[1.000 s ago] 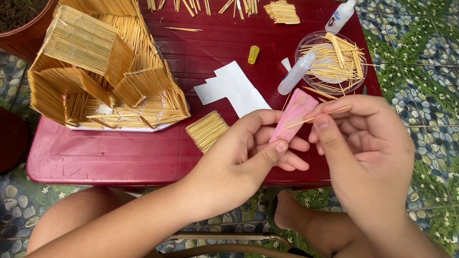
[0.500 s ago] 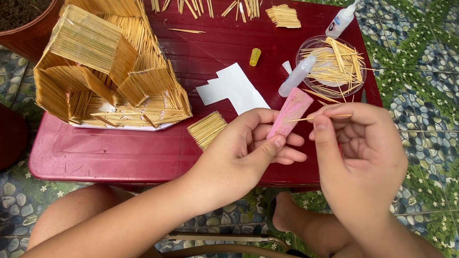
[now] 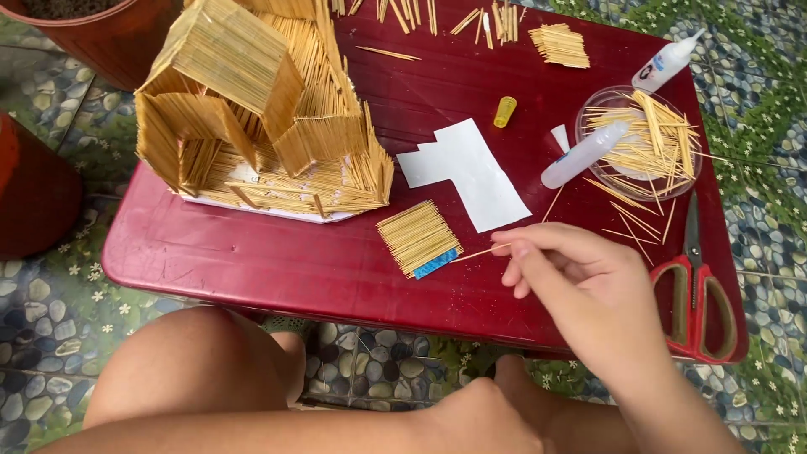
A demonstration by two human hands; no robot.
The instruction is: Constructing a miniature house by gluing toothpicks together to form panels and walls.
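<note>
My right hand (image 3: 584, 286) pinches a thin toothpick (image 3: 481, 252) between thumb and forefinger, just above the red table (image 3: 252, 261). The stick's free end points left at a small flat panel of glued toothpicks (image 3: 418, 238) with a blue strip along its near edge. My left hand (image 3: 487, 420) is down below the table's near edge, by my knee, with its fingers curled under. Whether it holds anything is hidden. A white paper cut-out (image 3: 471, 172) lies just behind the panel.
A large toothpick house (image 3: 261, 109) fills the table's left half. At the right are a clear dish of toothpicks (image 3: 639, 143), two white glue bottles (image 3: 584, 155) (image 3: 668, 60), a yellow cap (image 3: 504, 111) and red-handled scissors (image 3: 693, 294). A brown pot (image 3: 84, 25) stands at the far left.
Both hands held a pink piece and a toothpick together over the table's near edge. Now the left hand has dropped below the table, the pink piece is out of sight, and the right hand holds the toothpick alone.
</note>
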